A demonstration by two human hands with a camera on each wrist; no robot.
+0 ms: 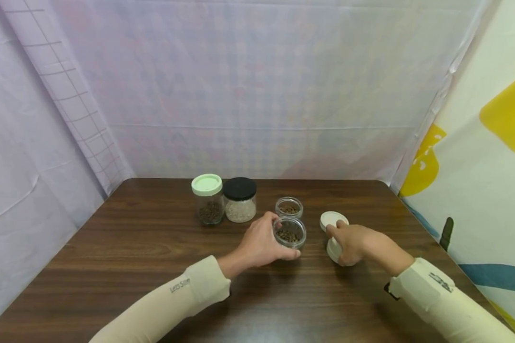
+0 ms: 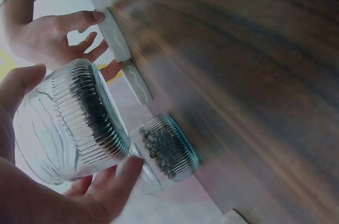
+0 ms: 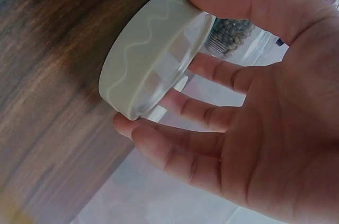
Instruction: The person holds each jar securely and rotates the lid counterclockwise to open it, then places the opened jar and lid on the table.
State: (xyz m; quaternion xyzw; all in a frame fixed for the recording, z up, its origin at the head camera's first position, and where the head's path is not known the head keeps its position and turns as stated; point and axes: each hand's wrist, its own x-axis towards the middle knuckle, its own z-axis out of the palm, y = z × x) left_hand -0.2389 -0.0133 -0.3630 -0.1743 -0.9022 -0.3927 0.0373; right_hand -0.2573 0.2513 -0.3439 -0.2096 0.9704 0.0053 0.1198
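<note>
My left hand [image 1: 262, 243] holds an open glass jar [image 1: 290, 232] between thumb and fingers. Small brown grains lie in its bottom, and the left wrist view shows ribbed sides [image 2: 79, 123] raised off the table. Just behind it stands a similar open jar [image 1: 289, 206] of brown grains. With thumb and fingers on opposite edges, my right hand [image 1: 356, 243] grips a pale screw lid [image 3: 151, 49] with its hollow side towards the palm. A second pale lid [image 1: 332, 218] lies behind that one on the table, near the right fingertips.
At the back left stand a jar with a light green lid [image 1: 207, 185] and dark contents, and a jar with a black lid [image 1: 240, 189] and whitish contents. All sit on a dark wooden table [image 1: 133, 247]. White cloth [image 1: 257, 95] hangs behind.
</note>
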